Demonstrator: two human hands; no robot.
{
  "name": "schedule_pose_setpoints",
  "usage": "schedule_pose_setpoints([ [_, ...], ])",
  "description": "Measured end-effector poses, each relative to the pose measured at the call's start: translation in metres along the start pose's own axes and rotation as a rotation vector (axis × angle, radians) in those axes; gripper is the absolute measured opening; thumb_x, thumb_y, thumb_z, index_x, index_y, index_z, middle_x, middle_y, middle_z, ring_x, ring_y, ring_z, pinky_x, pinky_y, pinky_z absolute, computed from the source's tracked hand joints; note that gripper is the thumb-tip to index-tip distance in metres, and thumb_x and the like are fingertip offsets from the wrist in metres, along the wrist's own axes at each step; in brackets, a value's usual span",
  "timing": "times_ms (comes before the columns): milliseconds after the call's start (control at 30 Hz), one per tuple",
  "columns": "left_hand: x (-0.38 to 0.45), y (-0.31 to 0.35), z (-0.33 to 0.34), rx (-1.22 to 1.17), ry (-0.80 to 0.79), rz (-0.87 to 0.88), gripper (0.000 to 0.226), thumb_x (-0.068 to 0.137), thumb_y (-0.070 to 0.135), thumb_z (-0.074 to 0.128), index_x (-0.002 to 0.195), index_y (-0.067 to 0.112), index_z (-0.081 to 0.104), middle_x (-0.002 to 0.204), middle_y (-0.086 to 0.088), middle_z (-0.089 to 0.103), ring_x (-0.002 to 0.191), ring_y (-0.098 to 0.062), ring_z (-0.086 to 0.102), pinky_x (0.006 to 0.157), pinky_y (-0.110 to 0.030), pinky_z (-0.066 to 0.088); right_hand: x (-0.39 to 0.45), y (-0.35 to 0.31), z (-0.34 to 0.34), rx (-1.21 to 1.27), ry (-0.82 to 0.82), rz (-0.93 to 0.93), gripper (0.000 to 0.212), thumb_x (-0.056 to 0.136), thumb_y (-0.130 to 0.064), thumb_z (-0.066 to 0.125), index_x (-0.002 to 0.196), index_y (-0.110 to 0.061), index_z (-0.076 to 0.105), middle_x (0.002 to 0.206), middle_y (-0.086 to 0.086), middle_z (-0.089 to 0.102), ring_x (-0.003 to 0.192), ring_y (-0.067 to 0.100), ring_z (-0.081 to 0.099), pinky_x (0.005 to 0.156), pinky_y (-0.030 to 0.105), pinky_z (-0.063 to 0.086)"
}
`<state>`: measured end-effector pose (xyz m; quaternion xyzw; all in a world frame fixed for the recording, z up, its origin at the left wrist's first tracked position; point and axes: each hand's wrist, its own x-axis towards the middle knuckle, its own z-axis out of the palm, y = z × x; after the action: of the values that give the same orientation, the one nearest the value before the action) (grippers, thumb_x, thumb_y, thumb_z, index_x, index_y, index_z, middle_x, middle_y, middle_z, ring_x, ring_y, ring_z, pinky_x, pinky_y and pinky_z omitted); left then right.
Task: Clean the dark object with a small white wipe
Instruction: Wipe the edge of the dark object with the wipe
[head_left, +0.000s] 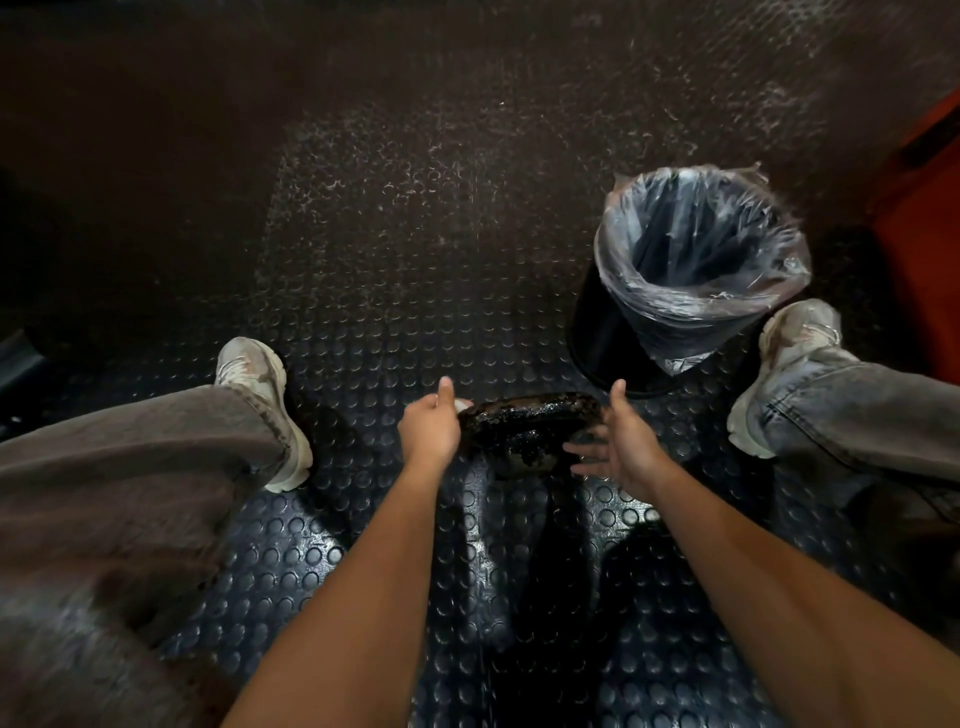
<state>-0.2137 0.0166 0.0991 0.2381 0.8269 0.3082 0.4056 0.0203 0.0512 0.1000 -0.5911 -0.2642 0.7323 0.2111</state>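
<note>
Studded rubber floor, crusted dark object

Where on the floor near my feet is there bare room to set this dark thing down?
Bare studded floor lies ahead between the left shoe and the lined bin. It is crowded on the right, where the bin stands close beside the right shoe.

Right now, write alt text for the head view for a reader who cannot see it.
A seated person holds a dark, grimy object between both hands above a studded rubber floor; the left hand pinches a small white wipe against its edge, and the right hand steadies it with spread fingers. A plastic-lined black bin stands just beyond, near the right shoe.
</note>
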Motion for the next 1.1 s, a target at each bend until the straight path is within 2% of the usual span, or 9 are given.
schedule_pose_setpoints([
  [100,-0.001,0.019,-0.001,-0.071,-0.148,0.162,0.055,0.103,0.052,0.045,0.071,0.021,0.079,0.078,0.004,0.076,0.083,-0.013,0.069,0.077,-0.027,0.050,0.000,0.000,0.000,-0.001,-0.004,0.000,0.083,0.096,-0.072,0.021,0.160,-0.019,0.018,0.159,0.017,0.034,0.117,0.037,0.063,0.100,0.062,0.049],
  [200,-0.012,0.022,-0.006,-0.160,-0.098,0.268,0.056,0.104,0.049,0.046,0.069,0.018,0.077,0.076,0.005,0.076,0.076,-0.004,0.067,0.074,-0.016,0.048,0.000,0.000,0.000,-0.001,-0.008,-0.001,0.085,0.096,-0.073,0.021,0.161,-0.018,0.015,0.160,0.017,0.032,0.118,0.037,0.063,0.100,0.062,0.049],
  [367,-0.014,-0.002,-0.010,-0.039,0.056,0.149,0.052,0.104,0.053,0.040,0.074,0.029,0.075,0.077,0.010,0.071,0.085,-0.011,0.066,0.077,-0.029,0.046,0.001,0.000,-0.001,0.001,-0.015,0.000,0.087,0.095,-0.074,0.022,0.161,-0.018,0.011,0.162,0.017,0.027,0.118,0.037,0.063,0.099,0.062,0.050],
  [467,-0.004,0.008,-0.007,0.085,-0.051,0.100,0.054,0.104,0.055,0.039,0.075,0.029,0.076,0.084,0.009,0.072,0.091,-0.014,0.065,0.080,-0.031,0.044,0.001,0.000,-0.001,0.001,-0.018,-0.005,0.086,0.095,-0.073,0.022,0.161,-0.018,0.012,0.162,0.017,0.028,0.119,0.038,0.062,0.100,0.062,0.050],
  [600,0.001,0.034,-0.003,0.154,-0.281,0.208,0.055,0.101,0.057,0.043,0.075,0.026,0.080,0.083,0.007,0.076,0.090,-0.011,0.068,0.087,-0.031,0.049,0.004,0.002,-0.002,-0.007,-0.014,0.007,0.093,0.089,-0.080,0.026,0.161,-0.021,0.018,0.161,0.015,0.032,0.114,0.035,0.066,0.095,0.060,0.053],
  [733,-0.007,0.033,-0.011,0.031,-0.170,0.260,0.054,0.101,0.056,0.045,0.075,0.026,0.080,0.077,0.011,0.075,0.081,-0.001,0.066,0.071,-0.018,0.043,0.002,0.001,-0.002,-0.001,-0.004,-0.006,0.089,0.093,-0.076,0.024,0.161,-0.020,0.014,0.162,0.016,0.029,0.115,0.036,0.065,0.096,0.060,0.053],
  [867,-0.003,0.010,-0.016,0.100,-0.086,0.179,0.054,0.102,0.057,0.041,0.078,0.028,0.079,0.082,0.009,0.074,0.086,-0.009,0.066,0.072,-0.025,0.043,-0.001,0.000,0.000,-0.006,-0.013,0.002,0.088,0.094,-0.075,0.023,0.161,-0.020,0.015,0.162,0.016,0.030,0.116,0.036,0.064,0.098,0.061,0.051],
  [967,0.004,0.017,-0.010,0.167,-0.148,0.159,0.054,0.102,0.058,0.041,0.078,0.028,0.079,0.085,0.007,0.075,0.091,-0.014,0.067,0.079,-0.029,0.046,0.001,0.001,-0.001,-0.006,-0.014,-0.003,0.086,0.094,-0.075,0.022,0.161,-0.020,0.016,0.161,0.015,0.032,0.117,0.036,0.064,0.098,0.061,0.051],
  [1100,-0.004,0.041,-0.007,0.080,-0.328,0.293,0.052,0.100,0.058,0.046,0.076,0.027,0.081,0.083,0.011,0.077,0.091,-0.007,0.070,0.090,-0.028,0.049,0.005,0.003,-0.003,-0.009,-0.017,0.006,0.088,0.091,-0.079,0.022,0.159,-0.024,0.024,0.157,0.013,0.040,0.115,0.035,0.065,0.097,0.061,0.052],
])
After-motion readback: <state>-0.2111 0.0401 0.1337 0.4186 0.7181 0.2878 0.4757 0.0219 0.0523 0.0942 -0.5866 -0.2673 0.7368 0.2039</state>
